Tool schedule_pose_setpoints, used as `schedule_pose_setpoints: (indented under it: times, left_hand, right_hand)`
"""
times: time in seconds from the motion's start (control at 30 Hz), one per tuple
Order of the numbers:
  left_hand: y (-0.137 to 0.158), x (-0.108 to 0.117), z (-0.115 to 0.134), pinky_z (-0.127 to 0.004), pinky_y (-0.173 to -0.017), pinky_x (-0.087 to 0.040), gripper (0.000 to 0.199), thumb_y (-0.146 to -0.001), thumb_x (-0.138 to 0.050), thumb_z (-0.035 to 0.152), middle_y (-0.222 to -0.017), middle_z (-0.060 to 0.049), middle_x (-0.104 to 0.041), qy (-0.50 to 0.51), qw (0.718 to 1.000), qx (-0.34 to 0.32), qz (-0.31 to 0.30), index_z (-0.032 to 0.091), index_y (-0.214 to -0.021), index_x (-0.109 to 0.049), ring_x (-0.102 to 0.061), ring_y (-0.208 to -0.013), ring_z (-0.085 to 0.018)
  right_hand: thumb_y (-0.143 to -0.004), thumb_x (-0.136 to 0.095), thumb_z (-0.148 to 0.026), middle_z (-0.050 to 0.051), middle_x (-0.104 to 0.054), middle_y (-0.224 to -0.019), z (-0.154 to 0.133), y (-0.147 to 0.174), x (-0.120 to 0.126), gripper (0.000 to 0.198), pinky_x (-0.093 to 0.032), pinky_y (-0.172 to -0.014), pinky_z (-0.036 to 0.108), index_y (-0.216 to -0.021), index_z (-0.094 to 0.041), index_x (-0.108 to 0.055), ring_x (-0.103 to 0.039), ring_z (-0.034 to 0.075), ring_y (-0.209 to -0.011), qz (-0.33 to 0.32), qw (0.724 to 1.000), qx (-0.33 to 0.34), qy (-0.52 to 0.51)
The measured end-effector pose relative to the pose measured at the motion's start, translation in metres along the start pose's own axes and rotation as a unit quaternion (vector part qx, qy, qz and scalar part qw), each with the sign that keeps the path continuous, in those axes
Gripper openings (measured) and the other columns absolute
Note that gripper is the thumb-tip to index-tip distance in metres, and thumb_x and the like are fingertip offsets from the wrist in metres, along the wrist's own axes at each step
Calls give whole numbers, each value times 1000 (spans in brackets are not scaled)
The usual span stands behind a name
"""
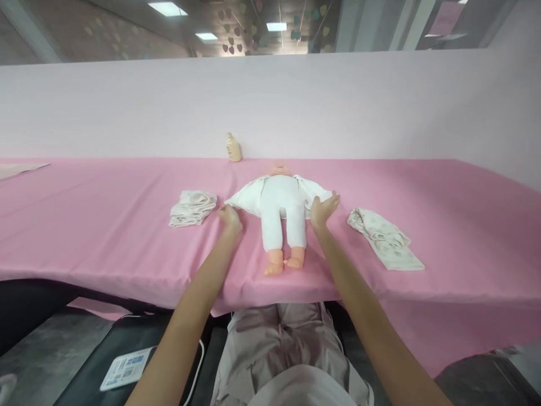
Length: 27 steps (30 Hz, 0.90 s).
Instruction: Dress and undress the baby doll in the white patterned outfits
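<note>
A baby doll (295, 257) lies on its back on the pink-covered table, feet toward me and head at the far side. White clothing covers its body and legs, leaving the feet bare. A white baby top (247, 196) spreads out like wings on both sides of it. At the outer left corner of this top, my left hand (231, 218) pinches the cloth. My right hand (323, 210) is at the opposite edge, touching the fabric, with its thumb and fingers apart.
A folded pale cloth (193, 208) lies left of the doll, and another patterned cloth (385, 239) lies to the right. Against the white wall stands a yellowish pump bottle (233, 148). The pink table cover (105, 225) hangs over the front edge. A black chair (114, 344) is below.
</note>
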<state>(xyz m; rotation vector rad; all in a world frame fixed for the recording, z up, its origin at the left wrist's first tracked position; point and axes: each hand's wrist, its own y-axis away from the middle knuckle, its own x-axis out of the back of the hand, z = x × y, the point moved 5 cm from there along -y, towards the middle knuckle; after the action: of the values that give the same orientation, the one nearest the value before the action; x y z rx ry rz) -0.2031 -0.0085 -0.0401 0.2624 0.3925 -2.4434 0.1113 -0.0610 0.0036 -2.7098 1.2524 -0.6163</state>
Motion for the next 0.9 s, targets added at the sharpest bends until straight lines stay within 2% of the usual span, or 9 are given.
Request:
schedule_pose_setpoints:
  times: [0.07,0.13,0.27,0.4,0.47,0.57,0.7,0.83,0.9]
  left_hand:
    - [1,9,8,-27,-80,-40,5,-87,-42,22,-91,-1,-53,-38,997,-34,52,19,-89,-44,-52,-89,-11]
    - [10,6,22,-27,-82,-40,9,-87,-45,24,-94,-2,-54,-94,990,-100,39,18,-92,-47,-53,-88,-11]
    - [41,-29,30,-30,-75,-46,27,-87,-47,41,-94,-3,-60,-211,940,-183,-198,19,-101,-54,-58,-71,-13]
    - [54,-45,17,-37,-80,-50,75,-71,-68,46,-130,-13,-48,-184,918,-92,-340,23,-134,-35,-60,-98,-23]
    - [54,-47,12,-40,-79,-52,96,-64,-75,42,-142,-16,-36,-133,922,-22,-363,27,-142,-21,-60,-101,-25]
    - [52,-49,11,-41,-81,-53,99,-61,-78,37,-144,-16,-35,-96,933,-7,-348,28,-142,-22,-60,-104,-26]
    - [52,-47,13,-37,-86,-51,69,-69,-72,33,-135,-15,-46,-114,950,-98,-273,21,-130,-41,-48,-122,-27]
    - [56,-46,26,-35,-86,-49,40,-81,-57,33,-125,-11,-53,-195,928,-203,-245,20,-119,-51,-57,-107,-22]
    - [61,-46,43,-37,-89,-47,34,-82,-54,29,-122,-9,-54,-235,912,-252,-224,20,-115,-55,-58,-102,-22]
  right_hand:
    - [-76,-42,-22,20,-21,-150,-1,1,-3,64,-14,-114,44,-137,-5,-32,-17,27,-140,-16,1000,19,16]
    - [-75,-43,-23,20,-23,-149,-2,2,-5,62,-15,-112,49,-134,-8,-36,-18,29,-140,-34,998,26,40]
    - [-75,-46,-21,19,-20,-151,-2,3,-4,58,-13,-109,57,-132,-11,-40,-10,32,-141,-56,993,38,97]
    - [-77,-49,-19,23,-13,-152,-7,8,-6,58,-6,-107,62,-133,-9,-39,-2,35,-141,-47,981,98,162]
    - [-79,-48,-18,25,-14,-151,-14,12,-7,56,-4,-106,63,-133,-8,-39,-1,36,-141,-42,973,131,184]
    - [-80,-47,-18,24,-17,-151,-26,13,3,55,-5,-106,64,-134,-9,-39,-4,36,-140,-45,967,153,200]
    - [-85,-42,-35,18,-40,-140,-10,3,52,49,-6,-105,67,-129,-14,-45,-24,32,-136,-139,957,123,220]
    - [-75,-55,-35,21,-45,-133,52,-16,137,45,-19,-97,71,-114,-13,-55,-29,39,-131,-98,937,28,335]
    - [-73,-57,-28,17,-55,-122,71,-21,165,38,-24,-97,67,-109,-16,-57,-42,37,-121,-102,923,25,370]
